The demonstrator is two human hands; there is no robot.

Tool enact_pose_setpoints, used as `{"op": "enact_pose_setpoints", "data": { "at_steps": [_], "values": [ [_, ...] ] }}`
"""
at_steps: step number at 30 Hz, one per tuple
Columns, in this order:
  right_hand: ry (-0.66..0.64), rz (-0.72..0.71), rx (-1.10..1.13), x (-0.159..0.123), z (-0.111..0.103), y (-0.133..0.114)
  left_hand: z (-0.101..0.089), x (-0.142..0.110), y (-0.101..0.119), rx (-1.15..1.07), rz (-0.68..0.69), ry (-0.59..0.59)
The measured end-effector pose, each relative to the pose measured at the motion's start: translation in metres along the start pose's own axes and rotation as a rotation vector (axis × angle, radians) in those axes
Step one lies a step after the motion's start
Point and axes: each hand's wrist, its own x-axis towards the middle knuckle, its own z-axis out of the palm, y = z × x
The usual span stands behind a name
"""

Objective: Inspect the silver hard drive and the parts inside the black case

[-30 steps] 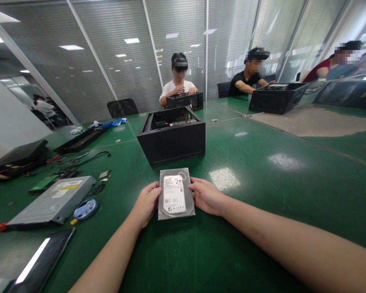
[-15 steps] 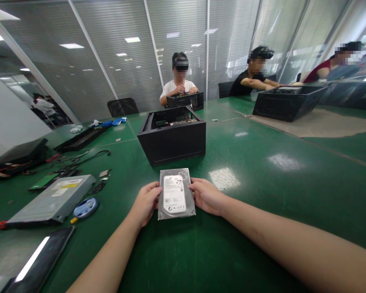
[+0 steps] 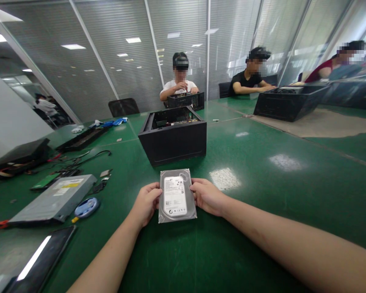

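Note:
A silver hard drive (image 3: 175, 196) with a white printed label faces up in front of me. My left hand (image 3: 147, 203) grips its left edge, thumb on top. On the opposite edge my right hand (image 3: 208, 197) holds it the same way, the fingers partly hidden under and behind the drive. Just beyond the drive stands a black computer case (image 3: 174, 142), open at the top, with circuit boards visible inside.
On the green table (image 3: 256, 195) at left lie an optical drive (image 3: 56, 199), a blue round dish (image 3: 87, 207), a phone-like black slab (image 3: 45, 260), cables and a green board (image 3: 45, 182). Across sit co-workers (image 3: 180, 83) at other black cases (image 3: 288, 103).
The drive's near edge has tipped slightly toward me; both hands keep their hold. Over the last second, the black-shirted co-worker's case has shifted to the right.

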Motion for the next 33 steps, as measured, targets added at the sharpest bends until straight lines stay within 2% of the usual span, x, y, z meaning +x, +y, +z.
{"op": "enact_pose_setpoints", "data": {
  "at_steps": [10,20,33],
  "values": [
    [0.005,0.014,0.030,0.0004,0.0005,-0.0003,-0.0035,0.0011,0.0002,-0.123,0.048,-0.103],
    [-0.013,0.051,0.140,0.0022,-0.0051,-0.0010,-0.0055,0.0022,-0.0032,-0.113,0.058,-0.098],
    [-0.018,0.025,0.061,0.0017,-0.0016,-0.0007,-0.0056,0.0020,-0.0035,-0.091,0.060,-0.096]
  ]
}}
